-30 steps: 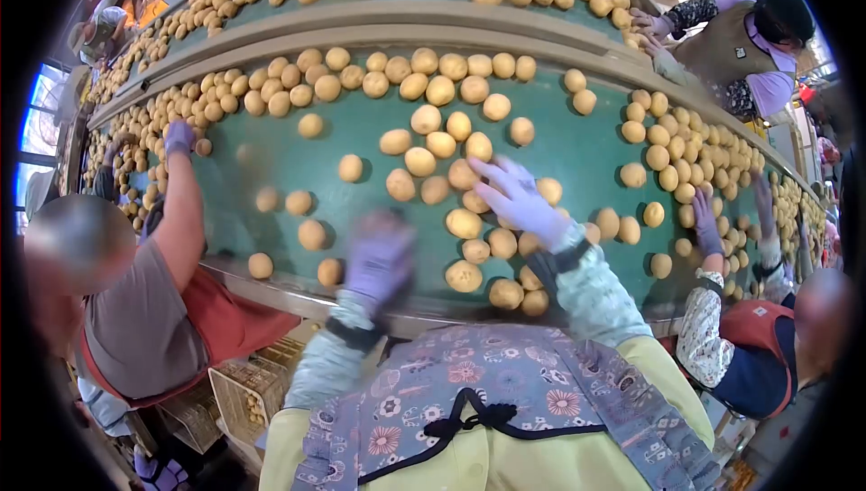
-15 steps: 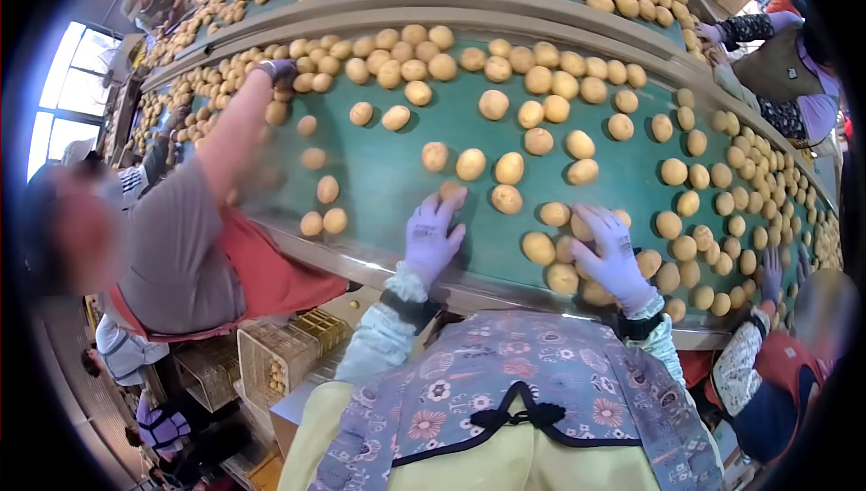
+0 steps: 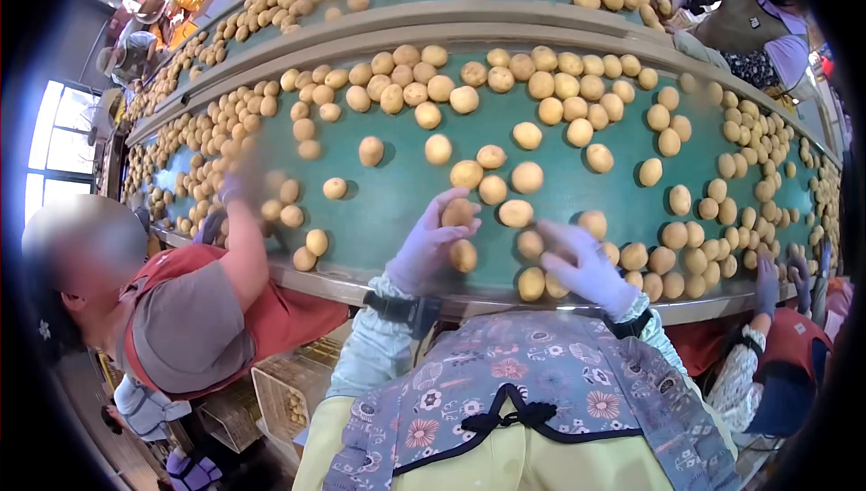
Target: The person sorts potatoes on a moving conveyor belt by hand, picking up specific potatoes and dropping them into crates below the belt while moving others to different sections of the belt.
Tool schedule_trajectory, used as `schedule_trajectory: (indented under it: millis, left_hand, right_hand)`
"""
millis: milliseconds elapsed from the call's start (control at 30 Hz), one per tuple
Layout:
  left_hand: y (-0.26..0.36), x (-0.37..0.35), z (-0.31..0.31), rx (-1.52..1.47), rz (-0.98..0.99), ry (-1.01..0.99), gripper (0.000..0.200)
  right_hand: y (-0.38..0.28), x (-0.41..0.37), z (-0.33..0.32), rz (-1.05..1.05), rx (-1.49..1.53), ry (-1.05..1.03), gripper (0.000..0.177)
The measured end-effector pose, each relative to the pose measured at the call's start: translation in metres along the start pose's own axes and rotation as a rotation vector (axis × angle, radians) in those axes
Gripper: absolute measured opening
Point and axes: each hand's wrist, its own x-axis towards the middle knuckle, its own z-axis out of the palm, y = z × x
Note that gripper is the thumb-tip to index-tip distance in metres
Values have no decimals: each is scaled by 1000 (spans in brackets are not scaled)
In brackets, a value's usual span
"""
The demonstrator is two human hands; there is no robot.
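My left hand [image 3: 424, 245], in a lavender glove, has its thumb and fingers closed around a brownish potato [image 3: 457, 212] over the green belt [image 3: 379, 229]. Just below that thumb lies a second potato [image 3: 463, 255]. My right hand [image 3: 591, 270], gloved alike, is open with fingers stretched to the left and slightly smeared by motion. Its fingertips are beside a potato [image 3: 529, 244], and another potato [image 3: 531, 283] rests left of the palm near the belt's front edge. Above both hands, a loose group of potatoes includes a pale one [image 3: 516, 213].
Many potatoes [image 3: 568, 85] line the far side of the belt, beyond which a metal divider [image 3: 433, 22] separates a second belt. A person in a red apron [image 3: 298, 315] works close on my left, another person [image 3: 785, 356] on my right. Crates [image 3: 289, 392] stand below left.
My left hand has taken hold of a potato. My right hand has shifted left and slightly down. Potatoes have changed places on the belt, and the left co-worker's arm has pulled back from the far side.
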Motion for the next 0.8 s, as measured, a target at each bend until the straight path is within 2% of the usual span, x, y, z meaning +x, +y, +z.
schedule_trajectory:
  millis: [67,133,167,200,233,267,300,333,400,433,467,500,533,567,600,633,667,700,733,767,800]
  left_hand:
    - [22,-44,11,-248,39,-73,71]
    - [20,-91,-11,-359,7,-17,72]
    - [-9,-118,-50,-453,-23,-3,66]
    - [-41,-138,-93,-556,-24,-168,51]
    - [-54,-166,-108,-483,-103,-148,54]
    - [-52,-181,-130,-363,-142,-50,57]
    - [-36,-177,-163,-177,-85,91,60]
    - [3,-145,-221,101,26,267,63]
    - [136,-18,-394,753,206,543,70]
    - [223,60,-483,1107,221,612,73]
    - [302,117,-539,1445,138,633,76]
    - [347,141,-542,1687,14,593,80]
    - [371,143,-517,1824,-119,510,83]
    - [381,143,-517,1878,-228,424,87]
    - [382,145,-518,1904,-265,341,90]
    - [392,147,-520,1874,-211,391,85]
    - [379,144,-520,1798,-81,496,80]
    - [353,144,-544,1663,79,596,75]
    - [302,131,-563,1463,243,667,71]
    - [219,90,-548,1255,347,701,68]
    - [113,21,-515,1119,368,714,66]
  right_hand:
    - [-4,1,12,2,-30,35,71]
    - [3,-1,-4,13,-468,276,71]
    - [16,-9,-1,34,-583,295,74]
    - [24,-11,1,156,-628,258,79]
    - [25,-11,-2,223,-547,238,81]
    - [27,-11,-1,303,-481,255,81]
    - [41,-16,11,284,-563,304,84]
    - [27,-5,17,373,-548,286,88]
    - [-2,24,37,431,-447,200,92]
    - [-14,41,54,422,-355,156,93]
    - [-9,61,101,318,-220,276,95]
    - [-3,80,155,209,-85,394,96]
    - [-39,102,174,87,88,450,96]
    - [-83,122,171,107,35,104,91]
    - [-102,141,196,77,150,-101,86]
    - [-104,144,248,-143,275,54,72]
    - [-114,147,247,-144,274,62,72]
    - [-127,149,243,-247,203,-11,64]
    - [-128,158,224,-300,109,-4,56]
    - [-130,166,205,-352,16,9,48]
    - [-119,182,158,-356,-86,100,39]
